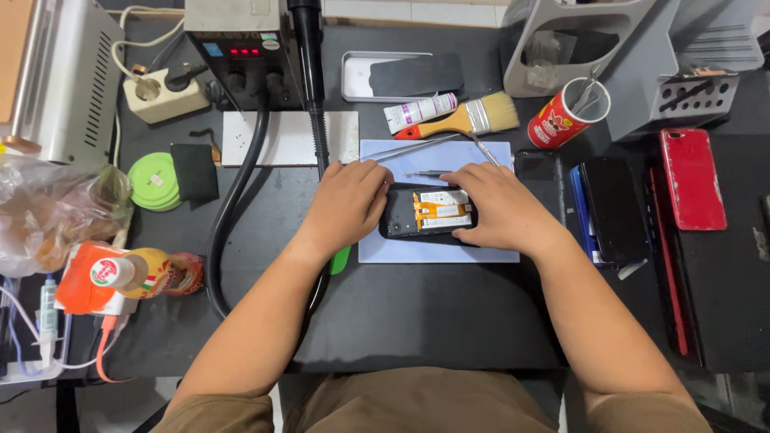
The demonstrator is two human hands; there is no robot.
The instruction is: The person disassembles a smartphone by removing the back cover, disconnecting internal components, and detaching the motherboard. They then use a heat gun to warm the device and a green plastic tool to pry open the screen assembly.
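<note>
Dark and crowded, the work table (417, 321) is what we see when we look down from the head camera. At twelve o'clock sits a black box with red lights (241, 48), and a thick black hose (233, 208) curls down from it past our left wrist. A paint brush (469, 119) and a small white tube (419, 111) lie at one o'clock. A red can (565, 112) with tools in it stands past them. A red phone (692, 178) and some dark phones (613, 210) lie at three o'clock. A green round roll (154, 181) sits at nine o'clock, and a bottle (140, 273) lies lower down at eight o'clock.

In the middle lies a pale blue mat (437, 248). An open phone (429, 212) rests on it, with orange strips showing inside. Our left hand (346, 204) presses on its left end, fingers bent down on it. Our right hand (499, 207) covers its right end, fingers curled over the edge. Thin tweezers (417, 147) lie on the mat just past our fingers.
</note>
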